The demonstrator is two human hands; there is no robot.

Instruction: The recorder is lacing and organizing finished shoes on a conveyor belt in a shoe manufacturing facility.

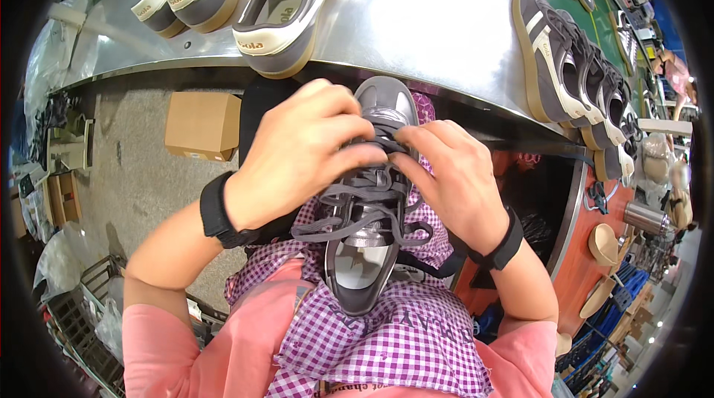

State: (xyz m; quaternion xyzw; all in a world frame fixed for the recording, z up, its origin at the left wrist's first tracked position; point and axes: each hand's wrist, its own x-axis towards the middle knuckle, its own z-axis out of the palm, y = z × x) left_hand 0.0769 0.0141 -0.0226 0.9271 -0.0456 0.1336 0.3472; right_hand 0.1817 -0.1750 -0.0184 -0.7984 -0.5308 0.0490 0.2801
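A dark grey sneaker (367, 275) rests on my lap over a purple checked apron (387, 350), its toe pointing away from me and its heel close to my body. Grey shoelaces (364, 208) lie loose across its tongue and hang over both sides. My left hand (309, 149) is closed in a pinch on the lace near the toe end of the eyelets. From the other side my right hand (450, 175) pinches the lace at the same spot, its fingertips almost touching the left ones. The fingers partly hide the upper lace rows.
Ahead is a metal bench edge (416, 19) with grey-and-white sneakers (286, 26) on its left and a row of sneakers (550, 63) on its right. A cardboard box (202, 124) stands on the floor at left. A black crate (89, 316) is at lower left.
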